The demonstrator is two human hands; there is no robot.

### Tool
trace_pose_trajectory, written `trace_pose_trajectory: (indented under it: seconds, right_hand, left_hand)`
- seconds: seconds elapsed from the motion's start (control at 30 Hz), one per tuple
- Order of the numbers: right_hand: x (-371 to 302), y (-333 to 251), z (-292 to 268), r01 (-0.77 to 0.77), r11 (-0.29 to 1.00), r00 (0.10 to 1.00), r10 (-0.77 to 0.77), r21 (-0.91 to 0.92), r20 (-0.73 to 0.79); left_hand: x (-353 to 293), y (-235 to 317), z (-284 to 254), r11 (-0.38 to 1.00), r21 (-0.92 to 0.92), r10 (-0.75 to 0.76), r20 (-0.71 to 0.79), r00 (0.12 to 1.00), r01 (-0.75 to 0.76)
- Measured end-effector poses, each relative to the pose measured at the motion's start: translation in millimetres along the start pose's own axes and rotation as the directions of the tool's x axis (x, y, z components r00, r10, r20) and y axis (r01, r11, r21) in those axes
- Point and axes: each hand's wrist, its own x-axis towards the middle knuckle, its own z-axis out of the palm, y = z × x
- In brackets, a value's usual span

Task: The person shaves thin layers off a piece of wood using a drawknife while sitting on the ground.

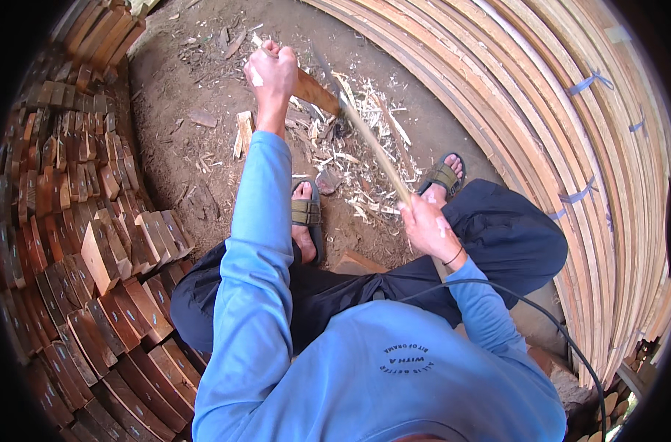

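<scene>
My left hand [271,70], out in front on a straight arm, is closed in a fist round one end of a brown wooden piece [317,93]. The piece slants down to the right toward the chips. My right hand [427,225] wraps round the pale wooden handle of a long-handled knife [376,147], above my right thigh. Its handle runs back under my right forearm. The thin dark blade is blurred and rises beside the wooden piece; whether they touch I cannot tell.
Pale wood shavings [372,166] litter the dirt floor [177,136] between my sandalled feet. Stacked wood blocks [92,272] wall the left. Long bowed boards [549,110], bundled with blue ties, line the right. A black cable [549,317] crosses over my right forearm.
</scene>
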Motion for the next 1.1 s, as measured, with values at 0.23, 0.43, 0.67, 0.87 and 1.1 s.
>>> trace_pose_trajectory:
  seconds: [0.23,0.43,0.67,0.87,1.1]
  right_hand:
    - [3.1,28.8,29.4,-0.027,0.999,0.998,0.028,-0.024,0.049]
    - [6.3,-15.2,-8.0,0.068,0.995,0.974,-0.051,0.073,-0.221]
    - [12.5,22.3,5.1,-0.198,0.98,0.969,0.201,-0.039,0.143]
    - [-0.1,-24.8,-14.1,0.029,0.976,0.972,0.022,0.214,-0.234]
    - [-6.4,1.0,4.7,0.03,0.999,0.991,-0.035,-0.04,-0.126]
  left_hand:
    - [-0.2,17.1,2.5,0.997,0.059,-0.049,0.111,0.993,0.043]
    - [2.1,7.4,1.0,0.996,0.07,-0.061,0.121,0.991,0.053]
    - [2.7,10.2,2.6,0.999,0.026,-0.027,0.076,0.997,0.025]
    - [-0.3,3.3,1.6,1.0,-0.006,-0.01,0.035,0.999,0.01]
    - [1.4,3.3,-1.3,0.999,0.041,-0.036,0.056,0.998,0.033]
